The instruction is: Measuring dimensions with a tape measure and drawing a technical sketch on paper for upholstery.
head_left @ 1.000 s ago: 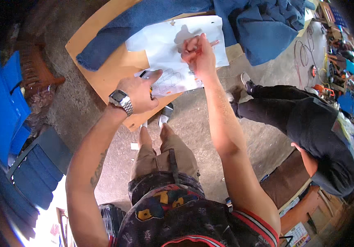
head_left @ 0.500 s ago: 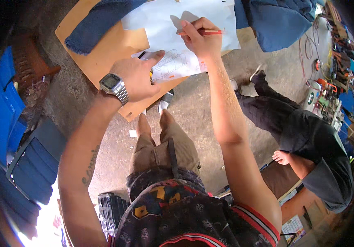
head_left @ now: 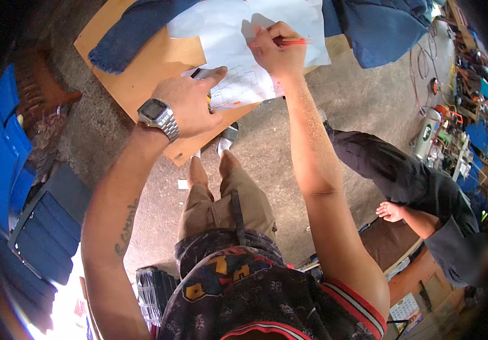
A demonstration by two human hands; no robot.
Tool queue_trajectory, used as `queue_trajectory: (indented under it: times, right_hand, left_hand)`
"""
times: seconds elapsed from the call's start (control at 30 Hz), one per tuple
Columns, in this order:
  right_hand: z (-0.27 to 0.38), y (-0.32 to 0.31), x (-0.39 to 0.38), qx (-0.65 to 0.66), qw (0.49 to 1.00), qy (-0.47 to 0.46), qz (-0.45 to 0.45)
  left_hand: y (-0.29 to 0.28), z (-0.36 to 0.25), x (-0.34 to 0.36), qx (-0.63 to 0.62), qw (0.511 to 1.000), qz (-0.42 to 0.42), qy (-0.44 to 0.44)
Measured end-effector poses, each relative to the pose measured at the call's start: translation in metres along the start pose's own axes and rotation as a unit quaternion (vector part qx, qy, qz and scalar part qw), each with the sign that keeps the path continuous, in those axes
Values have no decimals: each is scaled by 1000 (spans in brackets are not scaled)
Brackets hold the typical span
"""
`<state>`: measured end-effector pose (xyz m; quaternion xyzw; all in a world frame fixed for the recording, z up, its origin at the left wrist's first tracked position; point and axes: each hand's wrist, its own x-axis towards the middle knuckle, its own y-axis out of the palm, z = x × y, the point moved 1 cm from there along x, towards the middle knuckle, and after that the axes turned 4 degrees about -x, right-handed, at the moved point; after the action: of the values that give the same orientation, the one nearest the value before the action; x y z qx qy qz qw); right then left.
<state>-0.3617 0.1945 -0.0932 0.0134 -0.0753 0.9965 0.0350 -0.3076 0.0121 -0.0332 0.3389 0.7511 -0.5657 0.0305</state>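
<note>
A white paper sheet [head_left: 227, 34] with drawn outlines lies on a tan wooden board [head_left: 142, 68] set on the ground. My left hand [head_left: 190, 102], a metal watch on its wrist, presses flat on the sheet's lower left part, over a dark pen-like object. My right hand [head_left: 272, 48] is closed around a red pencil [head_left: 292, 41] whose tip rests on the paper. Blue denim fabric [head_left: 130, 28] lies across the board behind the sheet.
Another person in dark clothes [head_left: 419, 187] crouches at the right, one hand [head_left: 391, 211] low. More blue cloth [head_left: 380, 28] covers the board's far right. Blue folded fabric [head_left: 51, 226] is stacked at the left. Tools and cables [head_left: 453, 113] clutter the right edge. Rough concrete floor [head_left: 278, 153] lies below.
The view has shifted so the board and paper sit higher. My right hand with the pencil has moved along the sheet; my left hand stays pressed on the paper.
</note>
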Motion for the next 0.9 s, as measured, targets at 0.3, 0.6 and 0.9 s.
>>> queue_trajectory:
  times: [0.3,0.6,0.9]
  right_hand:
    - [-14,-5,6,-104,994,-21,-19]
    - [2,-13,3,-3,999,-4,-44]
    - [6,-16,3,52,997,46,-23]
  left_hand:
    - [-8,-6,2,9,998,54,-25]
    - [-7,-4,1,7,999,38,-16]
    - [-13,-7,3,1,996,79,-46]
